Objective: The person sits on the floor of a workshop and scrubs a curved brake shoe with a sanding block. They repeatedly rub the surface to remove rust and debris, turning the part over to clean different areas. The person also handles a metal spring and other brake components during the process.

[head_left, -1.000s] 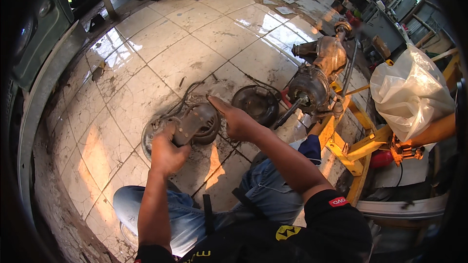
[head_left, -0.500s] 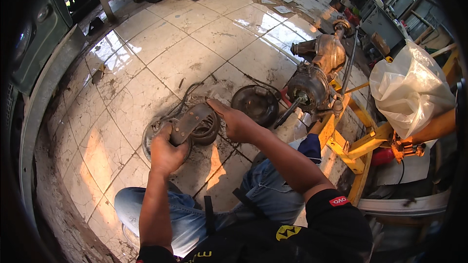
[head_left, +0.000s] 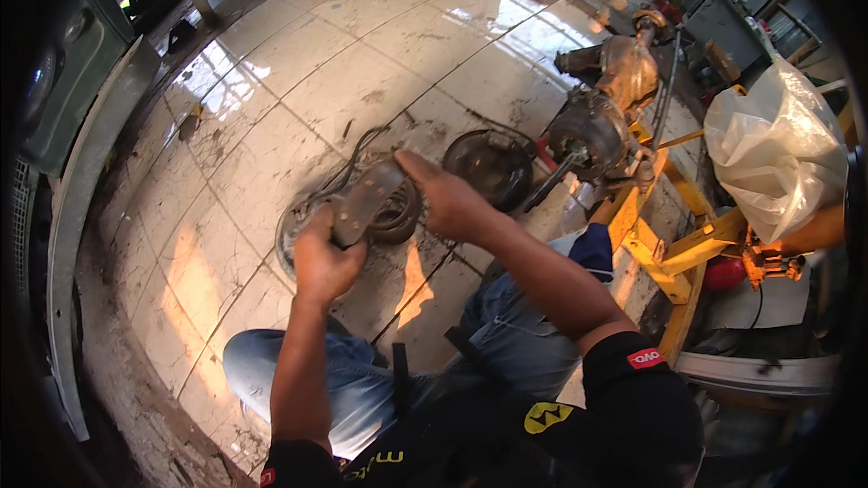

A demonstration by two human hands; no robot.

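A worn, curved brake shoe [head_left: 371, 201] with rivet spots on its lining is held between my hands above the floor. My left hand [head_left: 327, 258] grips its near left end, thumb on the top. My right hand [head_left: 452, 203] is on the far right end, index finger stretched along it and the other fingers curled under. Beneath the shoe sits a dark round metal part [head_left: 404, 217], partly covered, with coils or rings inside. A larger round plate [head_left: 287, 233] lies partly hidden behind my left hand.
A dark brake backing plate [head_left: 488, 172] lies right of my hands, cables around it. Beyond stands a rusty axle housing [head_left: 628, 72] on a yellow steel stand [head_left: 665, 267]. A clear plastic bag [head_left: 768, 154] hangs at the right. A vehicle body panel [head_left: 68, 81] borders the left.
The view has shifted, so the whole scene sits slightly right and lower. Both hands keep hold of the brake shoe, which has tilted a little.
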